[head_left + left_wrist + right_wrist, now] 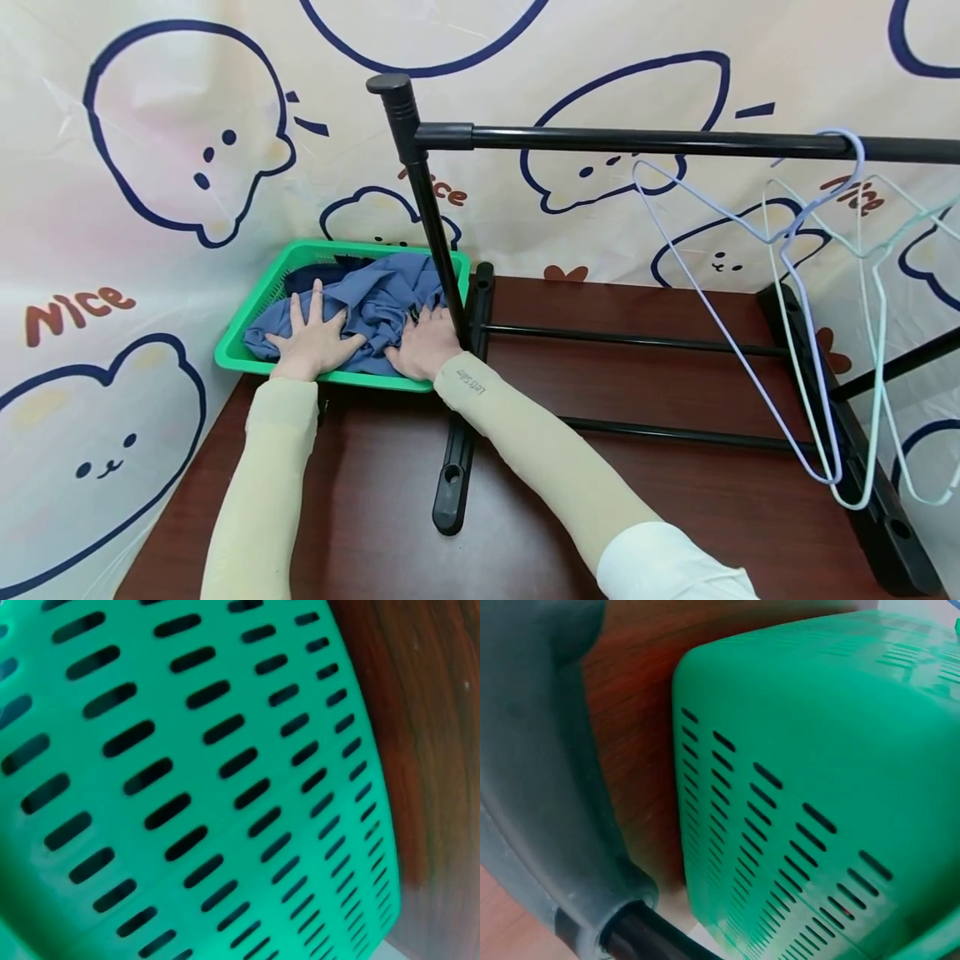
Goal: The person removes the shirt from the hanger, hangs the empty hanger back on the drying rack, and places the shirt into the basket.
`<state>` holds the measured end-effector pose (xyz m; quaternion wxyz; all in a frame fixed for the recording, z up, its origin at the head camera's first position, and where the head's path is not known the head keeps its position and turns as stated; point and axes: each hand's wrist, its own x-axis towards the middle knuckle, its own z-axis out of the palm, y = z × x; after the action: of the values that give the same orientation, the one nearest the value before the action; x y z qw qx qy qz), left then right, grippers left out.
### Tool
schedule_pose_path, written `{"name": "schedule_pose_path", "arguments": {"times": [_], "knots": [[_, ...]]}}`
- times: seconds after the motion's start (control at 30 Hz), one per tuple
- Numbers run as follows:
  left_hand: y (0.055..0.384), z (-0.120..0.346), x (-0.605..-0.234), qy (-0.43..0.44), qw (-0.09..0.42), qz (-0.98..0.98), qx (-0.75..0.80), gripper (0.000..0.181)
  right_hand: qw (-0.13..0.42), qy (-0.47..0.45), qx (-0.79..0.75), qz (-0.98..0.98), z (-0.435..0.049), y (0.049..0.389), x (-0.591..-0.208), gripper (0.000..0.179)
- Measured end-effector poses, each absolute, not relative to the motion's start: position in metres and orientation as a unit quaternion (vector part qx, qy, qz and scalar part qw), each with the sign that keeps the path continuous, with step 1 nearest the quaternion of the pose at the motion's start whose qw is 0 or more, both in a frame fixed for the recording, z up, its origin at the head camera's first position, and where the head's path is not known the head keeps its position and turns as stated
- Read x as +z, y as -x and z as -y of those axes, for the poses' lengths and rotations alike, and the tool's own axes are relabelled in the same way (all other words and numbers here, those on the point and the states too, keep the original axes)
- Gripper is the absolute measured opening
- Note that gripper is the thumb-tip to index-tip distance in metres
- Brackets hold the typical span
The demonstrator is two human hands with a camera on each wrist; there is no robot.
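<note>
Crumpled blue cloth (390, 292) fills a green plastic basket (277, 267), with a darker navy piece (307, 277) at its back left. On the left part of the cloth rests my left hand (311, 337), fingers spread. My right hand (429, 343) lies on the cloth's right part, its fingers reaching forward beside the rack's black post. Both wrists cross the basket's near rim. The left wrist view is filled by the slotted basket wall (225, 765); the right wrist view shows a basket corner (802, 750) and neither hand.
A black clothes rack (600, 140) stands on the brown wooden table (375, 500), its post and foot (450, 492) right beside the basket. Blue (806, 317) and pale green hangers (877, 333) hang from its bar at the right. A cartoon-printed sheet (187, 125) lies behind.
</note>
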<state>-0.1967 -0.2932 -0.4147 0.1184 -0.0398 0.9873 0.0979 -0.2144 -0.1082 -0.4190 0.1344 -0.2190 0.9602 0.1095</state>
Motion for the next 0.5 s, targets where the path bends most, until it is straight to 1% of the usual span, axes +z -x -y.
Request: {"name": "schedule_pose_path", "arguments": {"times": [0.17, 0.3, 0.37, 0.5], "knots": [[0.199, 0.29, -0.421, 0.042, 0.103, -0.989, 0.094, 0.082, 0.133, 0.222, 0.093, -0.961, 0.103, 0.215, -0.421, 0.078], [0.199, 0.291, -0.424, 0.044, 0.1, -0.989, 0.099, 0.084, 0.119, 0.229, 0.068, -0.964, 0.1, 0.215, -0.423, 0.077], [0.199, 0.291, -0.424, 0.047, 0.095, -0.989, 0.103, 0.084, 0.095, 0.236, 0.04, -0.966, 0.099, 0.214, -0.423, 0.077], [0.199, 0.293, -0.421, 0.05, 0.086, -0.989, 0.109, 0.084, 0.03, 0.264, -0.029, -0.963, 0.092, 0.211, -0.423, 0.073]]}}
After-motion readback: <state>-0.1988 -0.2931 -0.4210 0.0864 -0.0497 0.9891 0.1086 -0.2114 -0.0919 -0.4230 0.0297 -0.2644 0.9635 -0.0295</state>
